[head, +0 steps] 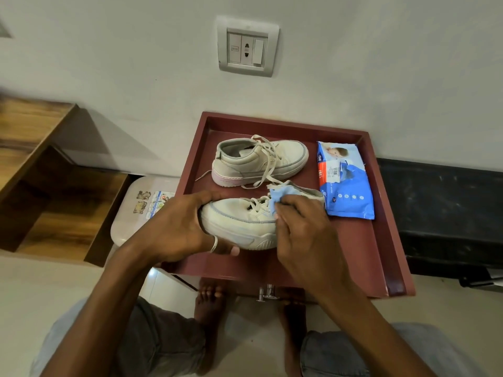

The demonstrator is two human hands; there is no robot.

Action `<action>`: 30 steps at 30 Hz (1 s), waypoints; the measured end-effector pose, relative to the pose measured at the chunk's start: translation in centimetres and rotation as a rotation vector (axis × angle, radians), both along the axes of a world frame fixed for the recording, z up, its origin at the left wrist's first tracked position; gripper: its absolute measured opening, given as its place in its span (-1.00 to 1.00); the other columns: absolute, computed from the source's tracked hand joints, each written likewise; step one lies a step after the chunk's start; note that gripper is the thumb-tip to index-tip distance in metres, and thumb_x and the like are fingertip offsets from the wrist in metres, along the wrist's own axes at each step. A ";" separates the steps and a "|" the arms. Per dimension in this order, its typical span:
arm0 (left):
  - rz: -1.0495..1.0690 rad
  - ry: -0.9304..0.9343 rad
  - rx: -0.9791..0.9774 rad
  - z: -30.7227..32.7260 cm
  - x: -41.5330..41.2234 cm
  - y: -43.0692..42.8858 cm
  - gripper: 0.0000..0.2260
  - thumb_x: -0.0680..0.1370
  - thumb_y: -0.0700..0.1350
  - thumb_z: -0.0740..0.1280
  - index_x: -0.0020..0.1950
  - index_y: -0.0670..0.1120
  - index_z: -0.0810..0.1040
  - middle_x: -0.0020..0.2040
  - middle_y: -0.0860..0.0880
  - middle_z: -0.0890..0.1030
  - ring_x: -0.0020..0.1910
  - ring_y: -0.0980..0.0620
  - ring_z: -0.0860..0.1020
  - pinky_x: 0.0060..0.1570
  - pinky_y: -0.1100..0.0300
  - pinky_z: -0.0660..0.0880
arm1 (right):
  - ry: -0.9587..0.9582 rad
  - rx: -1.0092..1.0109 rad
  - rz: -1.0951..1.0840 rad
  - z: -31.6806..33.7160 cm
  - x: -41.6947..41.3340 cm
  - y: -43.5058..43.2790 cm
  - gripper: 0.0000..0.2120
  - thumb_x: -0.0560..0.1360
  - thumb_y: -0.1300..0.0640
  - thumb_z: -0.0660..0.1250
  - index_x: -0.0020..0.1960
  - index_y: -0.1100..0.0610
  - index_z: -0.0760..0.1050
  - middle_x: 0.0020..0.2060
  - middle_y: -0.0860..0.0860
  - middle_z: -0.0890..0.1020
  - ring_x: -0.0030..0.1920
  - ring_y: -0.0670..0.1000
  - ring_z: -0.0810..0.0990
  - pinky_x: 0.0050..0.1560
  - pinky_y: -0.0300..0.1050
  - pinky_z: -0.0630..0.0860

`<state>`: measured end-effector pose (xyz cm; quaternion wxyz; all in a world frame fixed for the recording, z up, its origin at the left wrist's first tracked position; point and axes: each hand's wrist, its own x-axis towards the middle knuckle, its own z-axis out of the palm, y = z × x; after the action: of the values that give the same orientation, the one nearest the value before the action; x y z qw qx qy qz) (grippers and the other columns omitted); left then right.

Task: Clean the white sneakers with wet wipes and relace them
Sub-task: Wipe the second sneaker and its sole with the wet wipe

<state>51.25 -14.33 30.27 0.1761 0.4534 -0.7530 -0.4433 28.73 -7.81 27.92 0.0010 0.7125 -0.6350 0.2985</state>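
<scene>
Toward the front of the red tray (392, 240), the left hand (179, 227) clasps the near sneaker (239, 221) by its toe to steady it while the right hand (304, 235) pinches a blue wipe (283, 195) against its laced side; the second sneaker (258, 161) waits at the tray's back.

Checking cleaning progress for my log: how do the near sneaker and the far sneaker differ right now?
The near sneaker is gripped at its toe by the left hand; the far sneaker stands untouched on the tray. The near sneaker's toe points left, the far sneaker's right. The right hand presses a blue wipe on the near sneaker; none touches the far sneaker. Both are white and laced.
</scene>
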 end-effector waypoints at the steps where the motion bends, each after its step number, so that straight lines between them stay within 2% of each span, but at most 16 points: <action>1: -0.005 -0.004 -0.009 0.0 0.0 0.0 -0.36 0.18 0.06 0.70 0.20 0.23 0.58 0.06 0.24 0.69 0.03 0.22 0.66 0.11 0.11 0.62 | -0.029 0.001 0.047 0.1 0.5 0.2 -0.85 0.51 0.32 0.31 0.03 0.26 0.63 0.00 0.12 0.62 0.02 0.12 0.58 0.06 -0.01 0.53; 3: -0.019 -0.015 -0.020 0.0 0.0 0.1 -0.37 0.17 0.07 0.70 0.18 0.25 0.56 0.05 0.27 0.68 0.02 0.24 0.65 0.09 0.17 0.62 | -0.051 0.021 0.138 0.2 1.0 0.6 -0.87 0.51 0.32 0.30 -0.01 0.22 0.61 -0.07 0.09 0.63 -0.05 0.11 0.57 -0.01 -0.01 0.50; 5: -0.021 -0.009 -0.018 0.0 0.0 0.1 -0.37 0.18 0.05 0.70 0.19 0.24 0.57 0.06 0.27 0.68 0.03 0.24 0.66 0.10 0.16 0.62 | 0.013 0.040 0.150 0.3 0.2 0.5 -0.80 0.47 0.36 0.31 0.05 0.19 0.61 -0.05 0.07 0.62 -0.06 0.10 0.55 -0.05 0.01 0.52; 7: -0.002 0.015 -0.011 0.2 -0.1 0.2 -0.37 0.19 0.03 0.70 0.21 0.22 0.58 0.06 0.24 0.69 0.04 0.22 0.66 0.12 0.10 0.62 | 0.081 0.052 0.058 0.3 -1.6 0.0 -0.70 0.44 0.41 0.36 0.13 0.18 0.60 0.00 0.08 0.61 0.02 0.10 0.54 -0.05 0.03 0.57; 9: 0.009 0.032 -0.017 0.4 -0.4 0.2 -0.38 0.20 0.02 0.70 0.21 0.21 0.59 0.06 0.23 0.70 0.04 0.22 0.66 0.13 0.08 0.61 | 0.046 0.036 -0.041 0.4 -3.1 -0.4 -0.68 0.44 0.42 0.40 0.17 0.21 0.61 0.06 0.10 0.60 0.07 0.10 0.55 -0.04 0.01 0.61; 11: 0.012 0.042 -0.035 0.4 -0.6 0.1 -0.39 0.21 0.03 0.70 0.21 0.21 0.59 0.06 0.24 0.69 0.04 0.22 0.66 0.13 0.08 0.61 | -0.015 0.005 -0.050 0.4 -2.8 -0.3 -0.71 0.45 0.44 0.40 0.14 0.25 0.63 0.08 0.11 0.61 0.08 0.08 0.58 0.04 -0.07 0.60; 13: 0.004 0.038 -0.050 0.4 -0.5 0.1 -0.39 0.21 0.03 0.70 0.21 0.22 0.58 0.07 0.25 0.69 0.04 0.22 0.66 0.12 0.09 0.62 | -0.067 -0.013 0.012 0.3 -0.8 0.2 -0.72 0.44 0.46 0.37 0.10 0.26 0.64 0.06 0.11 0.63 0.08 0.07 0.59 0.12 -0.12 0.54; 16: -0.018 0.022 -0.072 0.0 -0.2 0.2 -0.37 0.19 0.05 0.70 0.17 0.32 0.54 0.07 0.29 0.67 0.04 0.23 0.65 0.09 0.16 0.63 | -0.134 0.037 0.166 0.3 1.5 0.9 -0.72 0.44 0.42 0.33 0.10 0.23 0.64 0.03 0.08 0.66 0.04 0.08 0.61 0.09 -0.07 0.53; 18: -0.018 0.024 -0.074 -0.1 -0.1 0.2 -0.37 0.18 0.10 0.69 0.17 0.36 0.53 0.08 0.29 0.66 0.05 0.22 0.65 0.10 0.15 0.63 | -0.053 0.044 0.198 0.6 0.6 0.5 -0.64 0.39 0.46 0.35 0.11 0.19 0.63 0.00 0.05 0.66 0.01 0.09 0.58 0.01 -0.02 0.54; 21: -0.004 0.054 -0.049 0.0 -0.3 0.1 -0.33 0.17 0.13 0.68 0.24 0.25 0.55 0.10 0.23 0.68 0.08 0.19 0.66 0.13 0.07 0.62 | 0.096 0.054 0.068 1.1 -2.4 0.0 -0.59 0.36 0.44 0.44 0.17 0.15 0.63 0.01 0.02 0.66 0.06 0.09 0.53 -0.02 0.01 0.57; 23: 0.013 0.059 -0.044 -0.1 -0.4 -0.1 -0.28 0.17 0.12 0.69 0.30 0.19 0.54 0.13 0.20 0.68 0.10 0.17 0.65 0.15 0.04 0.61 | 0.110 0.032 0.005 1.3 -3.4 0.0 -0.60 0.37 0.41 0.48 0.18 0.19 0.62 0.03 0.05 0.66 0.08 0.10 0.55 -0.01 -0.04 0.58; 26: 0.006 0.061 -0.059 -0.4 -0.4 -0.3 -0.24 0.18 0.10 0.69 0.34 0.16 0.52 0.15 0.18 0.67 0.13 0.16 0.64 0.16 0.04 0.61 | -0.010 -0.014 0.023 1.0 -1.5 0.3 -0.64 0.36 0.48 0.40 0.10 0.21 0.65 -0.01 0.08 0.67 0.04 0.08 0.60 0.04 -0.06 0.58; 30: -0.021 0.039 -0.170 -0.9 -0.7 0.1 -0.25 0.19 0.01 0.68 0.33 0.22 0.50 0.15 0.25 0.65 0.10 0.24 0.63 0.11 0.16 0.61 | -0.226 0.083 0.204 1.4 2.9 1.3 -0.66 0.39 0.42 0.33 0.08 0.17 0.67 0.01 0.05 0.69 0.05 0.04 0.63 0.08 -0.07 0.55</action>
<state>50.56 -14.19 29.35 0.2241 0.4202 -0.7889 -0.3884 31.59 -6.54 29.27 -0.1304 0.7345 -0.5674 0.3487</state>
